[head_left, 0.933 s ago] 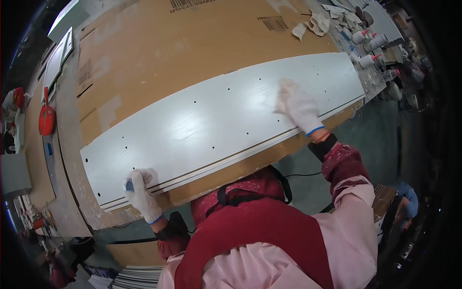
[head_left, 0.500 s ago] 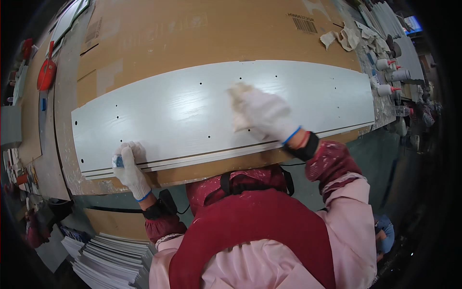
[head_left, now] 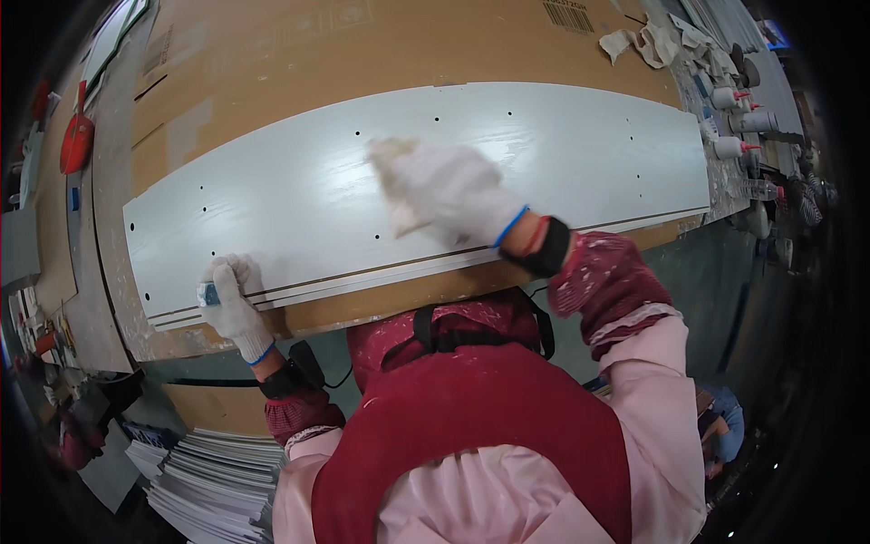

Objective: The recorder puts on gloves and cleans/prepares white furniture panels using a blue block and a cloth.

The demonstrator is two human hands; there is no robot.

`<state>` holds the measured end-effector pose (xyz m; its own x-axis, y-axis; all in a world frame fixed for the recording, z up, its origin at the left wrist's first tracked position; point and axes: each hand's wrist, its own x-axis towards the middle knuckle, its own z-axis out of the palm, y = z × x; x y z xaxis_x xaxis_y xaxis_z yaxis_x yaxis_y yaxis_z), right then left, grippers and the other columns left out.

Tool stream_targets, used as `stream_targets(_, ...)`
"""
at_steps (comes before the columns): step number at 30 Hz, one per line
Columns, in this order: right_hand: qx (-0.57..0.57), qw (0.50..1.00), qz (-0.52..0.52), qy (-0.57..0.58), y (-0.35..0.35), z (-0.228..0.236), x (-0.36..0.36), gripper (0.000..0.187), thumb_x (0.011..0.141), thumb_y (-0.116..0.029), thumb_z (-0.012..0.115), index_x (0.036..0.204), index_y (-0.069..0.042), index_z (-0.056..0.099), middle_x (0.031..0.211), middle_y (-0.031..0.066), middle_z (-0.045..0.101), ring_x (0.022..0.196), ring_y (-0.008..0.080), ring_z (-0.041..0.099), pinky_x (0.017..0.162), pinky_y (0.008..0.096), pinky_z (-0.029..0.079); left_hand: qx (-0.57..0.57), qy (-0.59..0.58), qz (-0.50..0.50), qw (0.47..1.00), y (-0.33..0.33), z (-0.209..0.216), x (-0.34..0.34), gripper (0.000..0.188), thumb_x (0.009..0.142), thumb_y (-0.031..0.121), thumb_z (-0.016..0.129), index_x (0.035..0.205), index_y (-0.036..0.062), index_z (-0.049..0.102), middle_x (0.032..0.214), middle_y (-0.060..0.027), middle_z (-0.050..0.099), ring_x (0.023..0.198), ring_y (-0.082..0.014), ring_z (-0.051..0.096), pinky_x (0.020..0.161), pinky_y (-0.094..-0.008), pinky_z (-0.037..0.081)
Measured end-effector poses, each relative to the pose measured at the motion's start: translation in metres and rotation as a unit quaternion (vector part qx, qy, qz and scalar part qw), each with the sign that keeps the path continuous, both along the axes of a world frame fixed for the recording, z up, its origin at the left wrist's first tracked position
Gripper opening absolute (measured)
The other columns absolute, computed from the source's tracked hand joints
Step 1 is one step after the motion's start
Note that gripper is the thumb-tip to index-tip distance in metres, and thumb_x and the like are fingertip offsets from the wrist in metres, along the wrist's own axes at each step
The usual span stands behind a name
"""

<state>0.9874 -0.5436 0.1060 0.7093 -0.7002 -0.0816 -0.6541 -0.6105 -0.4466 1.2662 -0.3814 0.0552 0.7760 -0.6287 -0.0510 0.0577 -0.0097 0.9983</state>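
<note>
A long white panel [head_left: 299, 199] with small dark holes and grooves along its near edge lies across the bench in front of me. My right hand [head_left: 458, 195], in a white glove, presses a beige cloth [head_left: 391, 186] against the panel's middle; motion blurs both. At the panel's near left corner, my gloved left hand [head_left: 233, 304] rests with its fingers curled against the edge. A small blue-and-white piece [head_left: 208, 294] shows at that hand's outer side, mostly covered by the fingers, so its kind is unclear.
Brown cardboard [head_left: 272, 54] covers the bench under the panel. At the right end stand several white bottles with red tips [head_left: 728, 148], near crumpled rags [head_left: 654, 45]. A red tool [head_left: 78, 143] lies far left. Stacked boards [head_left: 213, 485] stand below left; another person [head_left: 722, 424] is at lower right.
My right hand has swept the cloth leftward along the panel. The left hand keeps its place at the near left corner. The whole view has shifted slightly.
</note>
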Motion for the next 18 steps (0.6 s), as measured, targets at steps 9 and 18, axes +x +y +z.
stream_targets(9,0.067,0.993,0.098,0.016,0.069,0.008,-0.042,0.022,0.084,-0.024,0.058,0.102,-0.013,0.063,0.082,0.0118,0.061,0.076,0.0294,0.063,0.063,0.0384,0.052,-0.014,-0.015,-0.011,1.0,-0.003,-0.003,0.0,0.022,0.091,0.012,0.055,0.098,-0.0089,0.057,0.088,-0.0141,0.061,0.075,-0.0203,0.06,0.067,-0.031,0.052)
stream_targets(18,-0.11,0.837,-0.519,0.131,0.045,-0.024,-0.232,0.039,0.093,-0.041,0.043,0.116,-0.012,0.056,0.103,0.0157,0.064,0.088,0.0374,0.062,0.073,0.0452,0.05,-0.069,0.013,-0.151,0.986,0.001,0.006,0.007,0.021,0.091,0.013,0.052,0.082,-0.0057,0.054,0.07,-0.0034,0.047,0.062,-0.0121,0.041,0.054,-0.0255,0.037)
